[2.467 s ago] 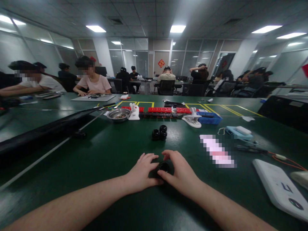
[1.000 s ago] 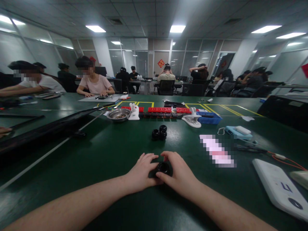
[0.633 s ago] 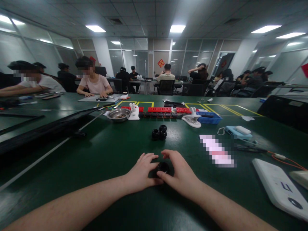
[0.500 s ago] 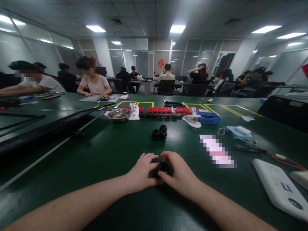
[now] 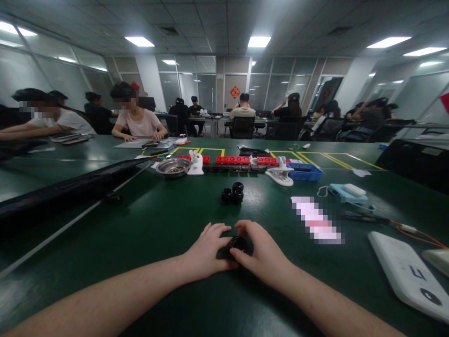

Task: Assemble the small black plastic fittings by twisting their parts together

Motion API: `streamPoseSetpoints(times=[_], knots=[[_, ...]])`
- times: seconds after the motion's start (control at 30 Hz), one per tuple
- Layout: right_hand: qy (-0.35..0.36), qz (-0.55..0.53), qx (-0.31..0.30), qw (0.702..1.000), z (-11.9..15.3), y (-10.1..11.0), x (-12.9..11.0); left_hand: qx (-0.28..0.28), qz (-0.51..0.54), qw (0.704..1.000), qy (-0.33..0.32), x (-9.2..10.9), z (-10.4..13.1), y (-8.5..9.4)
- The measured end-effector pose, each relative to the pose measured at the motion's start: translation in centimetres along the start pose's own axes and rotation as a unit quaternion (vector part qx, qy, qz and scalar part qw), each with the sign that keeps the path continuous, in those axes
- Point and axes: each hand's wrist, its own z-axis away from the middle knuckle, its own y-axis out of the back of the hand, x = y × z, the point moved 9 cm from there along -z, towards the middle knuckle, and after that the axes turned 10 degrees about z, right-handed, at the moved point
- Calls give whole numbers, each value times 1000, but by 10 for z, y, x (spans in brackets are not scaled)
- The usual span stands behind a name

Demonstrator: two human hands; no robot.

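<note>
On the green table, a small black round part with a hollow, ring-like top [image 5: 239, 243] sits between my hands. My right hand [image 5: 264, 250] curls around it, with the thumb against its near rim and the fingers on its far right side. My left hand [image 5: 206, 250] rests at its left with fingers stretched and apart. The left index fingertip reaches the part's edge; whether it presses there I cannot tell. Farther forward stand three similar black round parts [image 5: 232, 193], grouped close together.
Beyond lie a metal bowl of small pieces [image 5: 173, 167], white clamps [image 5: 280, 172], a red strip [image 5: 233, 160] and a blue tray [image 5: 305, 172]. At right are a light-blue device [image 5: 347, 193] and a white device [image 5: 409, 271]. A long black object [image 5: 70, 182] lies left. People sit across the table.
My hands and the black round part stay nearly in place. Across the table, a person's hand has shifted slightly right, and another person farther back has lowered an arm from the head.
</note>
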Motion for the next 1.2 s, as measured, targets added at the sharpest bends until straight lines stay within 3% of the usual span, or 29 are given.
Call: streamPoseSetpoints(times=[0.17, 0.4, 0.67, 0.9, 1.1, 1.2], knots=[[56, -44, -18, 997, 4, 0, -11, 1, 6, 1000, -10, 1, 0, 1], [-19, 9, 13, 1000, -1, 3, 4, 1, 4, 1000, -1, 1, 0, 1], [62, -48, -23, 997, 3, 0, -12, 9, 1, 1000, -11, 2, -1, 1], [-8, 0, 16, 1000, 0, 3, 4, 5, 0, 1000, -2, 1, 0, 1], [51, -32, -20, 998, 3, -1, -11, 4, -3, 1000, -5, 0, 0, 0], [36, -22, -15, 999, 3, 0, -8, 1, -6, 1000, -6, 1, 0, 0]])
